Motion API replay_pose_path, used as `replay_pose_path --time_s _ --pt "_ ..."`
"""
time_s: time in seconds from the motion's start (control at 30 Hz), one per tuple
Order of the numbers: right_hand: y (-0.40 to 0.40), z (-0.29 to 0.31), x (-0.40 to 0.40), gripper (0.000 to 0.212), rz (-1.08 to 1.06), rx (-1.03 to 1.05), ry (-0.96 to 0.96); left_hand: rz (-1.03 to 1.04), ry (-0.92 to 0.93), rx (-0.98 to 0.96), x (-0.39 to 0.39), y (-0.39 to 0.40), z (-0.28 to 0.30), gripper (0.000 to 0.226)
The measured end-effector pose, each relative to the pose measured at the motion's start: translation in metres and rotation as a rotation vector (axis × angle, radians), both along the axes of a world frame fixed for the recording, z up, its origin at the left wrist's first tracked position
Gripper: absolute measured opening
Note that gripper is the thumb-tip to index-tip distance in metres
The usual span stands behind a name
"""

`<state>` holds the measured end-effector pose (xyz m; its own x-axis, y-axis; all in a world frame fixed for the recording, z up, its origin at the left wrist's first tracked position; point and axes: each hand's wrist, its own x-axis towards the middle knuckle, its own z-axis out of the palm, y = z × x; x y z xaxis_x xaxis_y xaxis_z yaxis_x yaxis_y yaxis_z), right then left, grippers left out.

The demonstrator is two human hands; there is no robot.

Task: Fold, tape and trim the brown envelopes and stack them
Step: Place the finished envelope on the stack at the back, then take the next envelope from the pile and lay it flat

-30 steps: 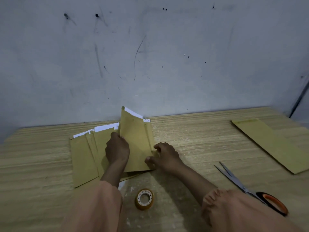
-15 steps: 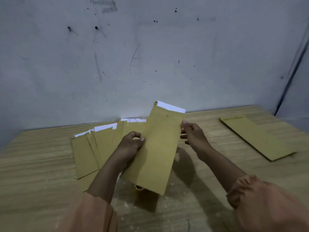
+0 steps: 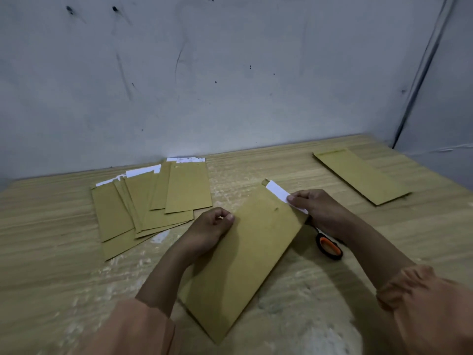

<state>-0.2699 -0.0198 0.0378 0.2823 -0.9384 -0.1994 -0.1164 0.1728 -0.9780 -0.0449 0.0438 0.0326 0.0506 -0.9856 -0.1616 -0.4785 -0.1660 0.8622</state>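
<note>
A long brown envelope (image 3: 245,257) lies slanted in front of me, its white flap strip (image 3: 277,192) at the far end. My left hand (image 3: 207,230) grips its left edge with curled fingers. My right hand (image 3: 321,210) pinches the white strip at the envelope's upper right corner. A fanned pile of brown envelopes (image 3: 151,201) with white strips lies to the left by the wall. One flat brown envelope (image 3: 361,176) lies alone at the far right.
Scissors with an orange and black handle (image 3: 330,248) lie under my right wrist, blades hidden. The wooden table (image 3: 51,252) ends at a grey wall (image 3: 230,73). The tape roll is not in view.
The envelope was lifted off the pile, swung to the right and lowered in front of me. My right hand shifted up to the white strip. The tape roll seen earlier is now covered.
</note>
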Motion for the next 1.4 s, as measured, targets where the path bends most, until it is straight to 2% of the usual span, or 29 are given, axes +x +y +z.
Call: replay_pose_path --time_s 0.23,0.37,0.5,0.77,1.0,1.13,1.27,1.4 --pt "0.014 0.003 -0.005 0.021 0.108 0.037 0.003 -0.020 -0.014 -0.109 -0.013 0.005 -0.009 0.028" --pt "0.014 0.010 -0.005 0.016 0.157 0.016 0.090 -0.059 -0.094 -0.115 -0.010 0.006 -0.004 0.027" --pt "0.012 0.013 -0.002 0.016 0.171 0.044 0.099 -0.056 -0.167 -0.143 -0.008 0.004 -0.001 0.032" --pt "0.011 0.011 -0.005 0.025 0.242 0.085 0.090 -0.103 -0.249 -0.177 -0.007 0.001 -0.002 0.034" --pt "0.012 0.012 0.002 0.041 0.286 0.031 0.183 -0.107 -0.235 -0.203 -0.012 0.002 -0.001 0.028" --pt "0.009 0.013 0.003 0.034 0.269 0.033 0.118 -0.062 -0.226 -0.220 -0.009 0.002 0.000 0.028" --pt "0.007 0.010 0.010 0.033 0.233 -0.017 0.170 -0.076 -0.199 -0.195 -0.013 0.002 0.002 0.025" --pt "0.005 0.008 0.014 0.017 0.145 -0.038 0.102 0.011 -0.183 -0.195 -0.015 -0.002 -0.001 0.026"
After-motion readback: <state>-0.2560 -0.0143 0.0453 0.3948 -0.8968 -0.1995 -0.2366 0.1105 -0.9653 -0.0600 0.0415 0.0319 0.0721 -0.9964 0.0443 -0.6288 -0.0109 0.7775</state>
